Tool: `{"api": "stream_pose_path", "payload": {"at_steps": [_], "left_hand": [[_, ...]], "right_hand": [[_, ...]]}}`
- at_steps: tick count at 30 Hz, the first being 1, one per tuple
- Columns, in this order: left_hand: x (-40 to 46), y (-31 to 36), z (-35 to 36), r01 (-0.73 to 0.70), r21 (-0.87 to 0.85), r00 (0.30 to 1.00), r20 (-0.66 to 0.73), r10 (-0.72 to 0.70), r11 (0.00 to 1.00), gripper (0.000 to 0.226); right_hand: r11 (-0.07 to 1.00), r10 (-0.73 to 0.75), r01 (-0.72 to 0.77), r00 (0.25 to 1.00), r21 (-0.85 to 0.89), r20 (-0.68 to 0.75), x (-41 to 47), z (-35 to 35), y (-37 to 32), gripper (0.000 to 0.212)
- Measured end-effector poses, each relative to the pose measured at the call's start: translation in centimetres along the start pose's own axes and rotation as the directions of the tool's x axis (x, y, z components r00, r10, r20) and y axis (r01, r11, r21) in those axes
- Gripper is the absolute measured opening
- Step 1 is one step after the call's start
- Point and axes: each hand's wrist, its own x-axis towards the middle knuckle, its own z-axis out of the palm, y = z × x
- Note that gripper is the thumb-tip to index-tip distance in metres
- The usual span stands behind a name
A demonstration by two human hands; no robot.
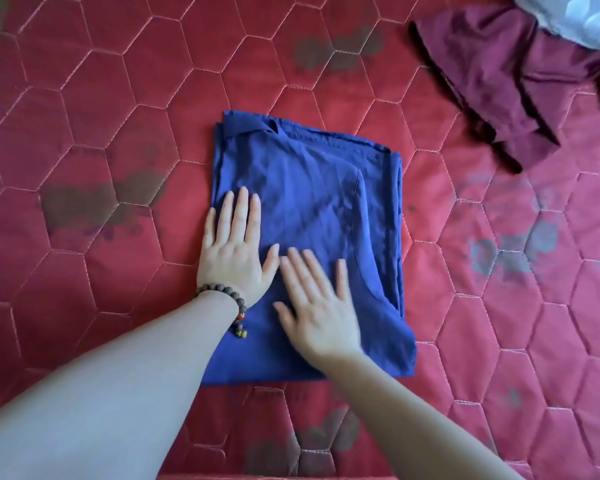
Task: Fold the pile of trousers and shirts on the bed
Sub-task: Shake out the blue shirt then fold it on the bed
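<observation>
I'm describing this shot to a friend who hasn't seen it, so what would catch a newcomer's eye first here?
First, the folded blue cloth garment lying in the middle of the red quilted bed cover with hexagon stitching. Both hands lie flat on it: the left hand, with a brown beaded bracelet on its wrist, near its left edge, and the right hand beside it. A crumpled maroon garment lies at the far right.

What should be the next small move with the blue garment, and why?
Probably fold the blue garment once more, near edge to far edge. It already lies as a flat rectangle, both the left hand and the right hand press open-palmed on it, and the maroon garment waits unfolded.
</observation>
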Motion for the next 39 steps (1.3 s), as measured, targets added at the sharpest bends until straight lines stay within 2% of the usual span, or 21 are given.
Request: {"api": "stream_pose_path", "payload": {"at_steps": [4,7,9,11,12,14,16,18,20,22,24,26,27,28,30,31,33,34,35,37,39], "left_hand": [[0.0,0.0,0.1,-0.012,-0.011,1.000,-0.027,0.012,1.000,0.076],[-0.2,-0.1,-0.4,-0.023,-0.060,0.999,-0.038,0.020,0.998,0.073],[0.0,-0.1,-1.0,-0.005,-0.246,0.998,-0.060,-0.010,0.969,0.065],[0.2,-0.9,-2.1,0.016,-0.489,0.992,-0.103,-0.075,0.872,0.053],[0.2,-1.9,-2.4,-0.010,-0.523,0.989,-0.133,-0.071,0.852,0.050],[-0.2,-5.0,-3.0,-0.119,-0.365,0.981,-0.184,0.053,0.923,0.056],[-1.3,-8.3,-3.3,-0.247,-0.112,0.959,-0.171,0.227,0.962,0.065],[-2.8,-10.1,-3.3,-0.418,0.112,0.895,-0.120,0.430,0.901,0.066],[-4.1,-10.2,-3.1,-0.599,0.239,0.779,-0.045,0.625,0.764,0.063],[-4.4,-9.2,-3.3,-0.717,0.242,0.676,0.013,0.737,0.654,0.065],[-4.2,-8.2,-3.6,-0.789,0.168,0.605,0.040,0.795,0.591,0.073],[-4.1,-7.6,-4.1,-0.801,-0.026,0.595,0.076,0.800,0.598,0.071],[-4.1,-7.6,-4.4,-0.763,-0.153,0.620,0.100,0.778,0.628,0.068],[-4.0,-7.7,-4.7,-0.684,-0.283,0.668,0.125,0.733,0.672,0.064],[-3.4,-7.5,-5.5,-0.396,-0.512,0.834,0.147,0.532,0.762,0.051],[-2.7,-7.1,-5.9,-0.210,-0.634,0.906,0.160,0.392,0.745,0.040],[-0.9,-6.4,-6.1,0.103,-0.808,0.961,0.231,0.152,0.580,0.019],[-0.1,-6.2,-5.9,0.214,-0.826,0.960,0.277,0.045,0.521,0.016],[0.6,-6.0,-5.5,0.294,-0.806,0.947,0.319,-0.042,0.514,0.018],[1.0,-6.1,-4.9,0.347,-0.740,0.934,0.329,-0.140,0.577,0.030],[0.4,-5.9,-4.7,0.300,-0.713,0.952,0.265,-0.153,0.634,0.037]], "right_hand": [[0.952,0.298,-0.297,0.955,-0.078,0.002,-4.5,-0.8,5.7,0.063],[0.918,0.394,-0.393,0.919,-0.058,0.006,-7.2,-1.3,5.9,0.065],[0.949,0.314,-0.315,0.949,-0.015,-0.028,-8.1,-1.5,5.2,0.061],[0.979,0.202,-0.197,0.973,0.051,-0.110,-8.0,-2.2,5.8,0.055],[0.982,0.186,-0.177,0.971,0.070,-0.152,-7.6,-2.8,6.9,0.055],[0.979,0.202,-0.203,0.962,0.018,-0.185,-6.6,-4.1,10.1,0.071],[0.980,0.141,-0.154,0.985,-0.125,-0.101,-5.7,-5.4,13.3,0.093],[0.966,-0.011,0.022,0.999,-0.259,0.045,-4.9,-6.0,14.9,0.108],[0.917,-0.208,0.244,0.967,-0.315,0.144,-4.0,-6.3,14.8,0.099],[0.839,-0.381,0.437,0.897,-0.325,0.222,-2.8,-6.2,13.7,0.082],[0.789,-0.472,0.553,0.825,-0.267,0.311,-1.9,-6.5,12.6,0.079],[0.826,-0.499,0.558,0.788,-0.076,0.362,-1.6,-6.9,11.8,0.083],[0.865,-0.481,0.498,0.788,0.062,0.384,-1.6,-7.4,11.8,0.084],[0.904,-0.426,0.369,0.809,0.214,0.405,-1.5,-7.9,11.8,0.081],[0.915,-0.185,-0.025,0.861,0.403,0.474,-1.0,-8.6,11.9,0.062],[0.886,-0.028,-0.227,0.845,0.405,0.535,-0.4,-8.9,12.0,0.046],[0.786,0.261,-0.521,0.768,0.334,0.585,0.7,-8.5,12.0,0.022],[0.717,0.355,-0.602,0.750,0.352,0.558,0.9,-8.1,11.8,0.021],[0.607,0.423,-0.660,0.739,0.442,0.524,1.1,-7.7,11.2,0.024],[0.392,0.506,-0.679,0.723,0.621,0.471,1.0,-7.1,10.4,0.021],[0.390,0.536,-0.648,0.738,0.655,0.411,0.8,-6.8,9.8,0.014]]}}
